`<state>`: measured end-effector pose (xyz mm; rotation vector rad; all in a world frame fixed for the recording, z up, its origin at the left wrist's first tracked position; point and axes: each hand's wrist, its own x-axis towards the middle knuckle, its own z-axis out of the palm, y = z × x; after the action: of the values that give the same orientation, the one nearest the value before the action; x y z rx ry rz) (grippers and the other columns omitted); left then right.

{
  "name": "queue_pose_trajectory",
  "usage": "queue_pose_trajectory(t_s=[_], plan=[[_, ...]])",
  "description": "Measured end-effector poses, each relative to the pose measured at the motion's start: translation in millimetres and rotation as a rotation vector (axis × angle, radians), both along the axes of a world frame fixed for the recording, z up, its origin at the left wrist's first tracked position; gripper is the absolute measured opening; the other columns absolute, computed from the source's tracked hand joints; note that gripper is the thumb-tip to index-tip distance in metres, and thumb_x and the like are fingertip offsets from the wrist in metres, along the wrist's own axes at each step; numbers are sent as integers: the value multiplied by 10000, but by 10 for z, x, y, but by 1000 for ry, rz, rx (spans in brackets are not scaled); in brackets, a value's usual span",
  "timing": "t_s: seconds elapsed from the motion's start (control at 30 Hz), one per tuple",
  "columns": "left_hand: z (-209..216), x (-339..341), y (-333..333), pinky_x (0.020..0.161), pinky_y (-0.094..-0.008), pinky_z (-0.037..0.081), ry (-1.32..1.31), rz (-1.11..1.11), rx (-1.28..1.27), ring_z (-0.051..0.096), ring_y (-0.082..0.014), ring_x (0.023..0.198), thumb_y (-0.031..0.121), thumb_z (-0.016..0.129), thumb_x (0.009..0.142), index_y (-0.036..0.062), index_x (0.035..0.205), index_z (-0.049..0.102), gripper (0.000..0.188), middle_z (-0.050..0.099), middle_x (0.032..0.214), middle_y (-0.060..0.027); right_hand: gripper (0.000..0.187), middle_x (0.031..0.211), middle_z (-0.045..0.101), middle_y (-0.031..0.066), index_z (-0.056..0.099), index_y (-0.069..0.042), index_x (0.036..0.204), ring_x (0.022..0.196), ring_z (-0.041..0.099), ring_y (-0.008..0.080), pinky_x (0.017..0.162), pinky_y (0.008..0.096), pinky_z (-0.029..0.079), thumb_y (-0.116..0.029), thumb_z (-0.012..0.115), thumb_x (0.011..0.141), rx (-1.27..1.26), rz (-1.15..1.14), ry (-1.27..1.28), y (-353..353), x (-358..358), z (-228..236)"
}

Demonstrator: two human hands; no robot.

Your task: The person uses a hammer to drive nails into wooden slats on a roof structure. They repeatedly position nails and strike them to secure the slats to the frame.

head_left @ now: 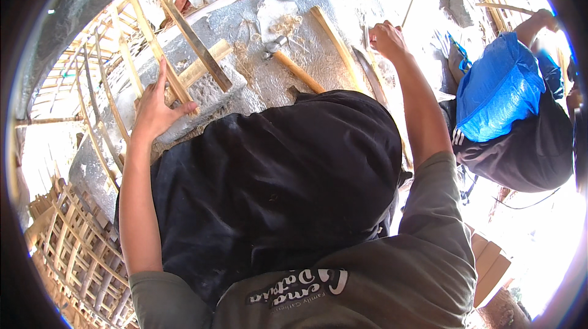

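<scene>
Left hand (pixel 158 108) spread, bamboo strip (pixel 152 34) between thumb and forefinger; right hand (pixel 387 40) beside curved blade (pixel 370 77), grip unclear.

Held slat (pixel 150 35): pale straw. Next slat (pixel 187 32): darker brown. Blade (pixel 371 78): dull grey. Hammer (pixel 297 71): silver-grey head, orange-tan handle. Slab (pixel 260 93): mottled grey. Shirt (pixel 386 274): olive-grey, white lettering edged in black. Lap cloth (pixel 275 164): plain black. Sheet (pixel 499 90): bright blue. Neighbour's garment (pixel 520 154): black, white-striped. Lattice (pixel 86 255): tan, crisscross.
</scene>
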<state>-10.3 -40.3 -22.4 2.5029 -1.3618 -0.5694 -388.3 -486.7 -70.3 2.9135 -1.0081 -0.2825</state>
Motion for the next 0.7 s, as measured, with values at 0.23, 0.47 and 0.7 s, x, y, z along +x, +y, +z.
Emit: queue_pose_trajectory(t_s=[0.23,0.47,0.7], plan=[[39,-32,9,1120,-513,393,-43,-2,1,494,-481,1346,826,740,634,229,1649,46,1367,534,1397,-348,83,1004,754,12,753,-146,933,1071,652,252,948,471,485,-200,768,872,86,-214,-133,-14,4,73],[22,-17,-1,1126,-509,387,-23,-1,2,498,-482,1340,815,749,638,231,1649,41,1365,538,1389,-351,124,978,775,156,747,-37,1016,911,754,222,797,348,574,-91,715,909,313,-339,-487,-354,-211,90],[67,-51,-15,1118,-493,403,-26,-13,-49,524,-468,1309,768,795,632,142,1644,76,1390,538,1421,-311,215,949,782,107,736,-42,1112,877,698,132,730,291,526,-104,707,908,529,-422,-787,-282,-259,222]])
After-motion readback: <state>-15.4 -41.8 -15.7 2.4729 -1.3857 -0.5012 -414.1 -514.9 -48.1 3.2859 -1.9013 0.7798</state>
